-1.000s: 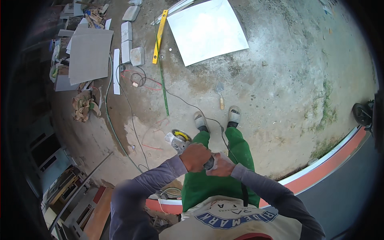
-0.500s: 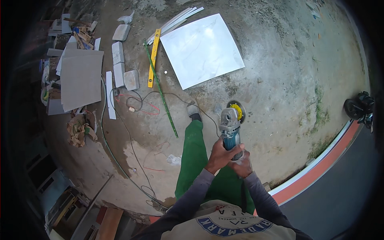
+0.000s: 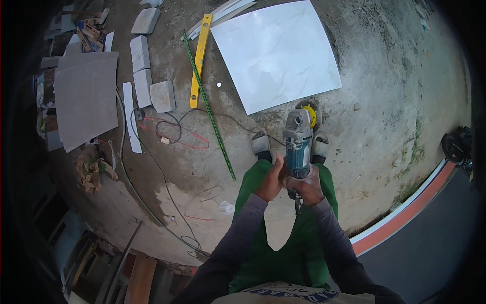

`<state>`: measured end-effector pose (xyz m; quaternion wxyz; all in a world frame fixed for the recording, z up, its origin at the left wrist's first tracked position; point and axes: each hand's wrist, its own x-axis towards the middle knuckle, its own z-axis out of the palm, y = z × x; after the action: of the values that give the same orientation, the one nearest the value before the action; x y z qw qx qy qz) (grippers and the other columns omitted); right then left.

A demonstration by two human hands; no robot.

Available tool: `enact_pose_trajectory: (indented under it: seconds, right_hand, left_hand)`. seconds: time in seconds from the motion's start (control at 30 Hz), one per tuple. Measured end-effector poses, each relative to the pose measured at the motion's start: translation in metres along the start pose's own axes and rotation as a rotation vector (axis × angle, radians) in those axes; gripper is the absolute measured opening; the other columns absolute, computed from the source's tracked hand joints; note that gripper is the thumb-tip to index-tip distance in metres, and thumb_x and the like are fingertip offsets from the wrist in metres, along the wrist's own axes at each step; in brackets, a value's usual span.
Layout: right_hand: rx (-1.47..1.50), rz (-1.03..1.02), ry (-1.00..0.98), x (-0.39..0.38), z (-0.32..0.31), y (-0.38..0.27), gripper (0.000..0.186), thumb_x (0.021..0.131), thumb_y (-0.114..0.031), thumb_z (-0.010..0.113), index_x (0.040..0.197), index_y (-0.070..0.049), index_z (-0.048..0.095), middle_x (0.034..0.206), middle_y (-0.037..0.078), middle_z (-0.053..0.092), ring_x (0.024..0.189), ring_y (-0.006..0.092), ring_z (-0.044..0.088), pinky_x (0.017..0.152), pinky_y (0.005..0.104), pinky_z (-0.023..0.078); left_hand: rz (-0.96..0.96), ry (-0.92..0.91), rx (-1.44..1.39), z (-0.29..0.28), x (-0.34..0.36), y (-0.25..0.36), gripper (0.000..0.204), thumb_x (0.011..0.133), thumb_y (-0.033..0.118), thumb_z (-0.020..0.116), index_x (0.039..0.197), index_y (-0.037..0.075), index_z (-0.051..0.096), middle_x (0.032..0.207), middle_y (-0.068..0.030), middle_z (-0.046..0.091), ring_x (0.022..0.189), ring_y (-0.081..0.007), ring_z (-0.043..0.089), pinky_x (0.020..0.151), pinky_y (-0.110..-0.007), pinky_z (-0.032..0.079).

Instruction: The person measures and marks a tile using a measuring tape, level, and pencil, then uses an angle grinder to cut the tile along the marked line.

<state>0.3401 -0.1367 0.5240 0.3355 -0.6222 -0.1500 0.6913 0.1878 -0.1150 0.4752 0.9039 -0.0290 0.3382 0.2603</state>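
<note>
An angle grinder [image 3: 298,144] with a teal body, grey head and dusty casing is held out in front of my legs. My right hand [image 3: 307,185] is wrapped round its rear handle. Close by the tool's left side is my left hand [image 3: 272,180], its fingers stretched forward and apart from the casing as far as I can see. The dark cutting disc [image 3: 318,114] with a yellow centre faces right, near the lower edge of a large white marbled tile [image 3: 278,55] on the ground. Whether the disc spins, I cannot tell.
Left of the tile lie a yellow spirit level [image 3: 201,61] and a green ribbed rod [image 3: 208,104]. Pale blocks [image 3: 142,53], a grey board [image 3: 87,96] and a white strip [image 3: 132,117] are further left. A power cord [image 3: 228,117] and green hose [image 3: 132,177] cross the concrete.
I have stepped closer to the tile, and both feet now show. The grinder has moved forward and slightly right. My left hand has come off the tool; my right still grips it.
</note>
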Motion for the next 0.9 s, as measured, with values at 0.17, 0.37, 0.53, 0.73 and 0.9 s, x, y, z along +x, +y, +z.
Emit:
enact_pose_trajectory:
  seconds: [0.17, 0.37, 0.53, 0.73, 0.9]
  right_hand:
    - [0.174, 0.029, 0.107, 0.093, -0.039, -0.01, 0.018, 0.083, -0.006, 0.073, 0.096, 0.006, 0.07, 0.083, 0.013, 0.073, 0.068, 0.0228, 0.072, 0.066, 0.0342, 0.058]
    - [0.255, -0.096, 0.222, 0.178, -0.145, -0.01, 0.027, 0.096, -0.02, 0.065, 0.102, 0.005, 0.072, 0.091, 0.015, 0.071, 0.086, 0.0249, 0.069, 0.083, 0.0381, 0.057]
    - [0.17, -0.067, 0.349, 0.206, -0.185, 0.01, 0.019, 0.089, -0.015, 0.07, 0.094, 0.003, 0.074, 0.079, 0.013, 0.073, 0.072, 0.0209, 0.07, 0.073, 0.0329, 0.057]
    - [-0.319, -0.044, 0.415, 0.242, -0.237, 0.068, 0.027, 0.083, -0.015, 0.083, 0.099, 0.001, 0.069, 0.083, 0.009, 0.073, 0.072, 0.0176, 0.071, 0.069, 0.0314, 0.056]
    - [-0.402, -0.154, 0.349, 0.3, -0.239, 0.118, 0.025, 0.08, -0.014, 0.085, 0.098, -0.002, 0.071, 0.083, 0.005, 0.073, 0.071, 0.0138, 0.068, 0.07, 0.0303, 0.054]
  left_hand:
    - [-0.29, 0.078, 0.437, -0.094, 0.028, -0.105, 0.089, 0.112, 0.072, 0.017, 0.136, 0.004, 0.069, 0.122, -0.0065, 0.075, 0.123, -0.0206, 0.064, 0.109, -0.039, 0.045]
    - [-0.66, 0.295, 1.093, -0.123, 0.021, -0.022, 0.098, 0.107, 0.081, 0.016, 0.11, 0.006, 0.08, 0.09, -0.0101, 0.079, 0.097, -0.0256, 0.071, 0.099, -0.04, 0.051]
    - [-0.908, 0.078, 1.241, -0.185, 0.017, -0.002, 0.072, 0.11, 0.066, 0.043, 0.103, 0.006, 0.081, 0.083, -0.0098, 0.079, 0.091, -0.0249, 0.075, 0.089, -0.042, 0.055]
    - [-0.176, 0.544, 1.614, -0.29, 0.116, 0.039, 0.041, 0.102, 0.041, 0.068, 0.119, 0.005, 0.079, 0.11, -0.0192, 0.08, 0.109, -0.0331, 0.076, 0.098, -0.043, 0.058]
    - [0.473, 1.459, 1.821, -0.431, 0.19, 0.159, 0.052, 0.096, 0.031, 0.073, 0.133, -0.004, 0.066, 0.133, -0.0277, 0.067, 0.12, -0.0477, 0.068, 0.1, -0.054, 0.055]
